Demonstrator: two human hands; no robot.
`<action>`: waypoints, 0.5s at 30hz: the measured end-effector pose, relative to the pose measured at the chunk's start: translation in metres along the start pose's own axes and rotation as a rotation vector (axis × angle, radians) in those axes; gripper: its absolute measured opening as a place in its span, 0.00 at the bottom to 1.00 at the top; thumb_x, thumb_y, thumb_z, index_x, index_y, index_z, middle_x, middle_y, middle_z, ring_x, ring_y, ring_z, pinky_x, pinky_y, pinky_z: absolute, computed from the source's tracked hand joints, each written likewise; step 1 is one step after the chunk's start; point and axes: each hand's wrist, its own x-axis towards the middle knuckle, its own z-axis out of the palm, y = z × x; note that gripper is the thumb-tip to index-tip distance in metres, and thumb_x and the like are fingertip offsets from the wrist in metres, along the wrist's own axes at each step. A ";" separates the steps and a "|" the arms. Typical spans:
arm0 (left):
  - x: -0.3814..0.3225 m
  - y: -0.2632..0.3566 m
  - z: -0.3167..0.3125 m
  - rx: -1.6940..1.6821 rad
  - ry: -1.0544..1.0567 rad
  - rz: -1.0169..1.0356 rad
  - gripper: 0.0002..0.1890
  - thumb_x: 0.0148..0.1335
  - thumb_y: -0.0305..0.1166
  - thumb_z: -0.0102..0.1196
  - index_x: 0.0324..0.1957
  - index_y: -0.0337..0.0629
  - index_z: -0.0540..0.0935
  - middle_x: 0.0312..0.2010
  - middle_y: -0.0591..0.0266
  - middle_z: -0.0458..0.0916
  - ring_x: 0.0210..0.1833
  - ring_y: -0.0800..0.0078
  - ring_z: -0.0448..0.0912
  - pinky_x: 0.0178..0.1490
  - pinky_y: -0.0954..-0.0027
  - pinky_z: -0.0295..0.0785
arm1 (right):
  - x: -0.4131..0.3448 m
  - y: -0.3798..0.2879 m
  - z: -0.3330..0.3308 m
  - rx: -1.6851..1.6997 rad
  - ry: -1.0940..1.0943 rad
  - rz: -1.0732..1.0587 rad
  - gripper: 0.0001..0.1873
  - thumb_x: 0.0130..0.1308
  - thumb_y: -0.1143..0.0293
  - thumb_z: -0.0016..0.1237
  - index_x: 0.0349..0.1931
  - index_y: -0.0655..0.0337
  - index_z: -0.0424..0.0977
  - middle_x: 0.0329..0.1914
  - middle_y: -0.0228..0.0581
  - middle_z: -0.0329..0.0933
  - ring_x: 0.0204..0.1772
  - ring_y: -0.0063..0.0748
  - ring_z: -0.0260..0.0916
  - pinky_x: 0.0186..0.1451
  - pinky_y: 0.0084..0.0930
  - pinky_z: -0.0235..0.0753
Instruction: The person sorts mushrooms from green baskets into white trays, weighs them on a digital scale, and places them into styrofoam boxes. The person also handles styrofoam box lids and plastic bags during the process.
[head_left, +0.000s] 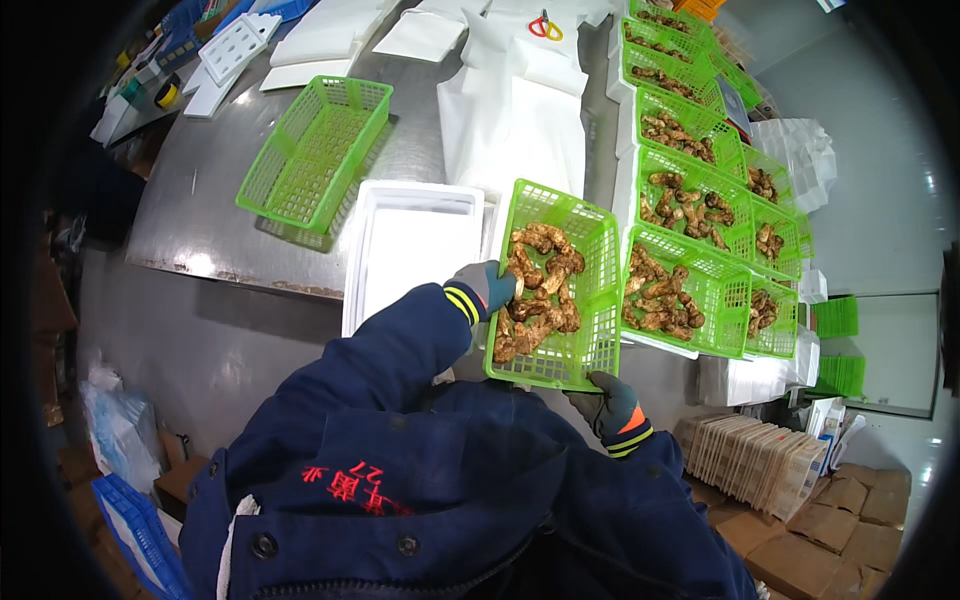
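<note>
A green plastic basket (600, 300) with several brown mushrooms (553, 259) in it is held between my two gloved hands. My left hand (487, 283) grips its left long side, the fingertips reaching over the rim beside the mushrooms. At the near right corner, my right hand (609, 403) holds the basket from below, its fingers partly hidden. To the left of the basket, a white foam box (417, 193) stands at the table's edge, its inside looking plain white; my left sleeve covers its near corner.
An empty green basket (315, 154) sits on the metal table (202, 187). White paper sheets (517, 127) and scissors (545, 27) lie farther back. On the right, rows of green baskets (690, 259) hold mushrooms. Stacked foam sheets (322, 34) occupy the back left, cardboard boxes (795, 551) the floor.
</note>
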 end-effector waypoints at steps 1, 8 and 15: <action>0.000 -0.001 0.004 0.001 0.050 0.039 0.30 0.61 0.55 0.46 0.40 0.31 0.80 0.34 0.35 0.80 0.40 0.46 0.80 0.46 0.57 0.73 | -0.002 -0.008 0.002 -0.174 0.063 0.022 0.22 0.70 0.71 0.34 0.61 0.73 0.59 0.58 0.57 0.69 0.57 0.50 0.73 0.56 0.40 0.79; -0.013 -0.013 0.018 -0.169 0.008 0.001 0.28 0.65 0.55 0.45 0.50 0.38 0.78 0.40 0.45 0.81 0.43 0.52 0.80 0.48 0.62 0.73 | -0.022 -0.106 0.066 -1.476 0.356 -0.732 0.34 0.60 0.55 0.56 0.59 0.73 0.66 0.25 0.36 0.75 0.27 0.22 0.70 0.32 0.22 0.71; -0.029 -0.012 -0.006 -0.378 0.390 0.053 0.29 0.64 0.48 0.53 0.58 0.34 0.72 0.37 0.51 0.83 0.38 0.65 0.81 0.45 0.69 0.74 | 0.204 -0.221 0.171 -1.589 0.139 -0.856 0.57 0.46 0.38 0.61 0.66 0.75 0.56 0.61 0.62 0.68 0.61 0.49 0.68 0.62 0.35 0.68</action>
